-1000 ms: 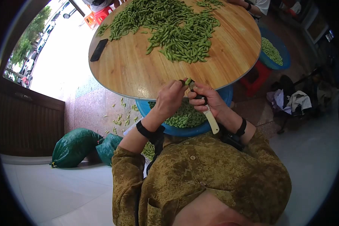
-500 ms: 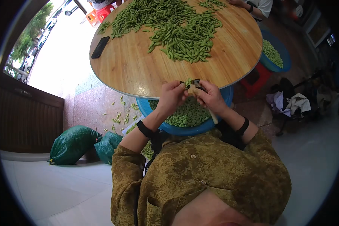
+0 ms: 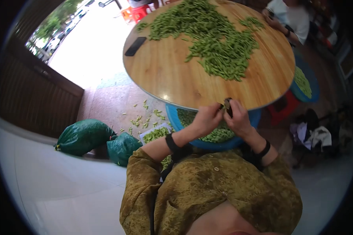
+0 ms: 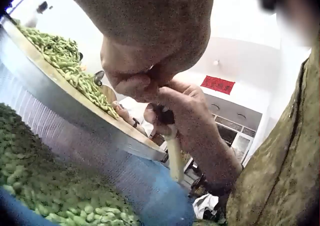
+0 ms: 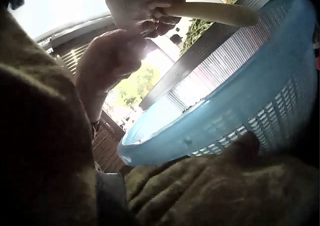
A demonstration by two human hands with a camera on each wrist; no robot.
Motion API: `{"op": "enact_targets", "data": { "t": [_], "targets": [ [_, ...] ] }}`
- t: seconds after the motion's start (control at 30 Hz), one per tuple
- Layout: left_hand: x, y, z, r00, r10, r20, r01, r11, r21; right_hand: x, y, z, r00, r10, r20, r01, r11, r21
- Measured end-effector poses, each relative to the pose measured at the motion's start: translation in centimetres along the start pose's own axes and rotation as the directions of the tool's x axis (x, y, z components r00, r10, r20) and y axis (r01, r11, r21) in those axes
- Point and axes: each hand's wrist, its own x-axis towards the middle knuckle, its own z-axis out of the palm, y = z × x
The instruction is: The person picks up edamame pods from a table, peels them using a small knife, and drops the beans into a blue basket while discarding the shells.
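Note:
Both hands meet at the table's near edge, over a blue plastic basket [image 3: 171, 120] of shelled green beans [image 3: 217, 135]. My right hand [image 3: 238, 118] grips a small knife by its cream handle [image 5: 215, 13]. That handle sticks out below the fingers in the left wrist view. Close against it, my left hand [image 3: 206, 119] pinches a green soybean pod, mostly hidden between the fingertips. Dark coverings show on the fingertips. A big pile of pods [image 3: 227, 58] lies on the round wooden table [image 3: 164, 74].
A dark phone-like slab [image 3: 135, 46] lies at the table's left. Green sacks [image 3: 84, 137] and a white tray of pods [image 3: 155, 134] are on the floor at left. Across the table sits another person [image 3: 290, 21]; a second blue basin [image 3: 310, 74] stands on a red stool [image 3: 284, 107].
The head view has swung, so the table and hands appear farther right and lower. The hands have stayed together; the pod between them and the cream handle have become hidden in the head view.

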Motion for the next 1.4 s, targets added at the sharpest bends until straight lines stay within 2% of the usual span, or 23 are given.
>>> {"op": "enact_targets", "data": {
  "t": [0.03, 0.13, 0.2, 0.27, 0.37, 0.47, 0.53, 0.57, 0.63, 0.67, 0.73, 0.8, 0.9, 0.93, 1.0, 1.07, 1.13, 1.17, 1.23, 1.3, 1.33, 1.37, 1.4],
  "targets": [
    [0.0, 0.6, -0.4, 0.997, -0.063, 0.053, 0.065, 0.997, -0.043, -0.1, 0.1, 0.1, 1.0, -0.026, 0.0, 0.026, 1.0, 0.015],
    [-0.5, 0.9, -1.0, 0.985, -0.1, 0.138, 0.108, 0.993, -0.048, -0.4, 0.4, 0.0, 0.998, 0.0, 0.063, -0.001, 1.0, 0.018],
    [-1.2, 1.3, -1.0, 0.991, -0.083, 0.107, 0.089, 0.995, -0.049, -0.4, 0.5, -0.1, 0.987, 0.058, 0.149, -0.068, 0.996, 0.061],
    [-1.2, 1.3, -1.2, 0.995, -0.068, 0.076, 0.073, 0.996, -0.054, -0.1, 0.2, -0.4, 0.992, -0.004, 0.129, -0.011, 0.994, 0.111],
    [-1.3, 0.1, -1.2, 0.992, -0.049, 0.114, 0.064, 0.989, -0.132, -0.5, 0.2, -0.8, 0.985, 0.06, 0.159, -0.073, 0.995, 0.073],
    [-1.7, -2.0, -1.0, 0.982, 0.053, 0.183, -0.035, 0.994, -0.102, -0.5, 0.5, -0.6, 0.965, 0.111, 0.236, -0.14, 0.984, 0.107],
    [-2.3, -2.7, -0.7, 0.95, 0.28, 0.141, -0.295, 0.95, 0.102, -0.9, 0.1, -0.8, 0.943, 0.084, 0.323, -0.137, 0.98, 0.146],
    [-2.5, -3.1, -0.5, 0.949, 0.277, 0.151, -0.293, 0.952, 0.089, -1.0, -0.1, -0.8, 0.94, 0.1, 0.325, -0.152, 0.979, 0.139],
    [-3.0, -3.4, -0.3, 0.897, 0.429, 0.102, -0.439, 0.891, 0.114, -1.1, -0.6, -0.7, 0.95, 0.029, 0.312, -0.091, 0.978, 0.187],
    [-3.5, -3.4, -0.2, 0.896, 0.428, 0.117, -0.439, 0.894, 0.092, -1.2, -0.8, -0.7, 0.949, 0.055, 0.311, -0.115, 0.978, 0.176],
    [-4.2, -3.4, -0.1, 0.974, 0.205, 0.093, -0.212, 0.974, 0.08, -1.1, -0.9, -0.7, 0.94, 0.057, 0.338, -0.118, 0.98, 0.161],
    [-4.2, -3.4, -0.8, 0.969, 0.169, 0.179, -0.185, 0.979, 0.081, -1.3, -0.5, -0.5, 0.94, 0.075, 0.333, -0.133, 0.979, 0.156],
    [-4.6, -1.8, -2.0, 0.962, -0.042, 0.269, 0.055, 0.998, -0.04, -1.4, -0.6, -0.2, 0.941, 0.095, 0.324, -0.149, 0.978, 0.145],
    [-4.8, -1.3, -2.2, 0.96, -0.041, 0.278, 0.055, 0.998, -0.043, -1.4, -0.8, 0.0, 0.946, 0.086, 0.312, -0.145, 0.975, 0.169],
    [-5.5, -0.6, -2.5, 0.969, -0.178, 0.168, 0.216, 0.945, -0.247, -1.4, -1.3, 0.5, 0.952, 0.08, 0.297, -0.142, 0.971, 0.192],
    [-5.8, -0.8, -2.8, 0.958, -0.208, 0.2, 0.265, 0.907, -0.326, -1.2, -1.8, 1.0, 0.966, 0.064, 0.249, -0.121, 0.968, 0.221],
    [-6.0, -0.6, -2.9, 0.994, -0.008, 0.11, 0.031, 0.979, -0.204, -1.1, -2.1, 1.3, 0.969, 0.046, 0.242, -0.105, 0.966, 0.236],
    [-6.0, -0.5, -3.1, 0.994, -0.008, 0.113, 0.031, 0.979, -0.201, -1.1, -2.1, 1.3, 0.971, 0.024, 0.24, -0.085, 0.965, 0.249],
    [-5.8, -0.4, -4.0, 0.984, 0.164, 0.066, -0.169, 0.982, 0.089, -1.1, -1.8, 1.1, 0.967, 0.022, 0.254, -0.095, 0.956, 0.277],
    [-5.7, -1.2, -6.8, 0.975, 0.188, 0.119, -0.213, 0.943, 0.257, -1.4, -1.0, 0.3, 0.961, 0.031, 0.274, -0.117, 0.946, 0.303],
    [-5.7, -0.5, -9.5, 0.953, 0.03, 0.301, -0.163, 0.889, 0.428, -1.3, -0.4, -0.5, 0.923, 0.053, 0.38, -0.161, 0.953, 0.257],
    [-6.6, -0.9, -11.8, 0.889, -0.233, 0.394, -0.089, 0.756, 0.649, -1.3, 0.1, -1.1, 0.875, 0.072, 0.479, -0.192, 0.959, 0.207],
    [-6.7, -0.3, -13.7, 0.804, -0.418, 0.423, -0.063, 0.647, 0.76, -1.7, 0.6, -0.9, 0.878, 0.07, 0.474, -0.19, 0.959, 0.209]
  ]
}}
